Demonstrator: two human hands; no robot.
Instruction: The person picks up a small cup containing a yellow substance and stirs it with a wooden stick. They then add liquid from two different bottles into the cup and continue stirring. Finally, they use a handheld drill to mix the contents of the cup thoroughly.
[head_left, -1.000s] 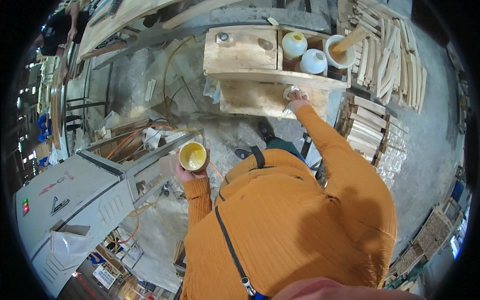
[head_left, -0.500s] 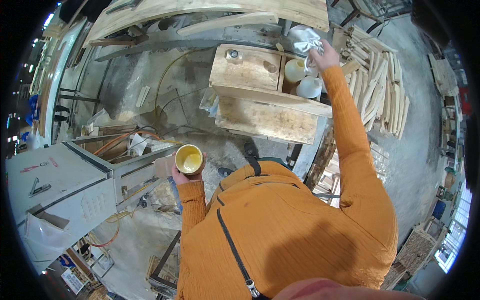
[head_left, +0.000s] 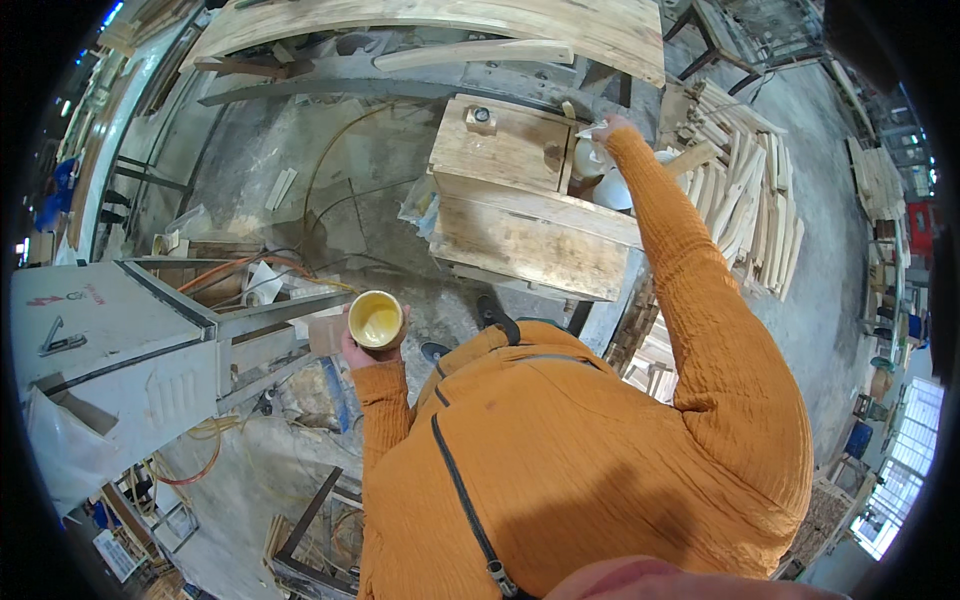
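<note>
My left hand [head_left: 358,352] is wrapped round a cup [head_left: 357,338] with yellowish liquid inside, held upright with its mouth facing up. My right arm reaches forward to the open compartment of a wooden box [head_left: 500,205]. There my right hand [head_left: 620,128] is closed on a crumpled white plastic bag [head_left: 592,131], much of it hidden behind the hand and sleeve. Below the hand, two round whitish containers stand in the compartment; the nearer white one [head_left: 612,192] shows best. A small square wooden piece with a round metal part [head_left: 481,117] sits on the box top.
A grey metal cabinet [head_left: 110,330] stands to the left, with an open frame and hoses beside it. Stacked wooden strips [head_left: 740,200] lie right of the box. A long wooden board [head_left: 440,25] spans the far side. A yellow hose [head_left: 312,175] crosses the floor.
My right hand has come down and slightly left with the white plastic bag, from beyond the box to right over the containers. My left hand keeps the cup nearly in place.
</note>
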